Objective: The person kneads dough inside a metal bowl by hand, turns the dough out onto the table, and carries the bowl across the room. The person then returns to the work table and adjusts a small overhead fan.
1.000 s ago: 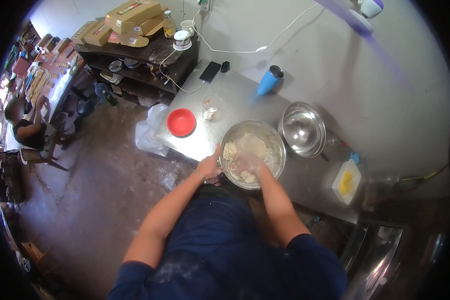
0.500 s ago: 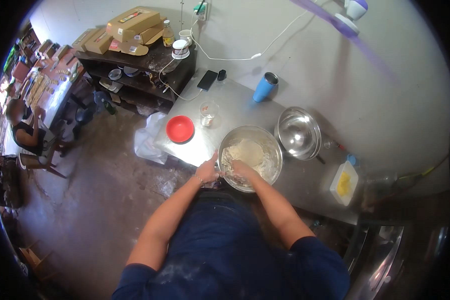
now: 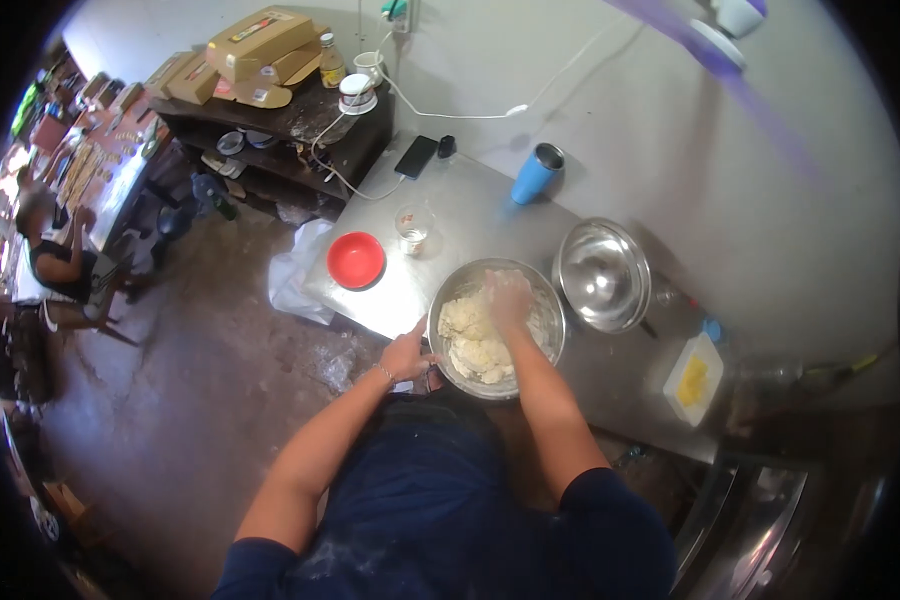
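Note:
A steel mixing bowl (image 3: 557, 335) at the table's front edge holds a lumpy, pale dough (image 3: 470, 330) with loose flour up its wall. My left hand (image 3: 406, 356) grips the bowl's left rim, thumb and fingers at the edge. Inside the bowl, my right hand (image 3: 510, 292) reaches to the far side, coated in flour, at the dough's upper right edge. Its fingers are smeared by motion and partly hidden.
On the metal table (image 3: 470, 215) stand a red bowl (image 3: 356, 260), a clear cup (image 3: 411, 230), a blue tumbler (image 3: 537, 174), a phone (image 3: 416, 157), another steel bowl (image 3: 602, 275) and a white tray (image 3: 694, 380) with yellow contents. A person (image 3: 58, 255) sits at the far left.
My right hand has moved from the near-left part of the bowl to its far side, uncovering the dough's near part. My left hand stays on the rim.

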Demonstrator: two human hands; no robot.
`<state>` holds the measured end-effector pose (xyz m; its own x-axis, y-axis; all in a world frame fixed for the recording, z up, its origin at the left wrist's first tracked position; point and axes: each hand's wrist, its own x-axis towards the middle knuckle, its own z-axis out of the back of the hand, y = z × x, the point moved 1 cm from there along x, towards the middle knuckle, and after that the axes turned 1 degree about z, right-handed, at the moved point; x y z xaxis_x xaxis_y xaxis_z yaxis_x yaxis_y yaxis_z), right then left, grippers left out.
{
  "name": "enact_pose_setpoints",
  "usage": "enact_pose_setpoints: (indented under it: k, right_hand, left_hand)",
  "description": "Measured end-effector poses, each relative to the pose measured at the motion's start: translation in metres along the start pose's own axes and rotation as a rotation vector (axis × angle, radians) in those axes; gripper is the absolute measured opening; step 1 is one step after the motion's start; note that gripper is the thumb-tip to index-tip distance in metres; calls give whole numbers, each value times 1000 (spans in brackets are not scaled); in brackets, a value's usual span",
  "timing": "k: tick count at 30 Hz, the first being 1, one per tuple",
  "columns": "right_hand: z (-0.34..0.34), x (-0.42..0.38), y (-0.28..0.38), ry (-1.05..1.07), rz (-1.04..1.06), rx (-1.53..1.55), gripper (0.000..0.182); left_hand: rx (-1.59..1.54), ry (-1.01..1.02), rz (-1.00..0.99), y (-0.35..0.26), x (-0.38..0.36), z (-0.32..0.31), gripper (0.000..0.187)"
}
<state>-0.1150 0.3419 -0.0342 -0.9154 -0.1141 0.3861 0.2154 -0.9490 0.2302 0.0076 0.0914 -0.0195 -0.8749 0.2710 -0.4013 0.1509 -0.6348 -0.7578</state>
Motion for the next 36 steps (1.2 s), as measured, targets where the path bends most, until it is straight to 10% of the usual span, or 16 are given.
enact_pose_setpoints:
  k: [3,19,28,32,36]
  right_hand:
    - [-39,-7,-3,-172,116,-23,27]
    - [-11,-75,70,471,83,-199,70]
    - [44,-69,23,916,246,330,95]
    - [67,-48,-40,921,-69,541,89]
    - [61,-37,-46,1176,-823,1368,105]
  left_hand:
    - [-4,-31,-23,-2,-2,0,101]
    - [-147,35,-91,10,6,-2,104]
    - [-111,10,-51,2,4,4,105]
    - [-116,18,-50,6,6,2,104]
    - [-142,26,-37,0,3,6,104]
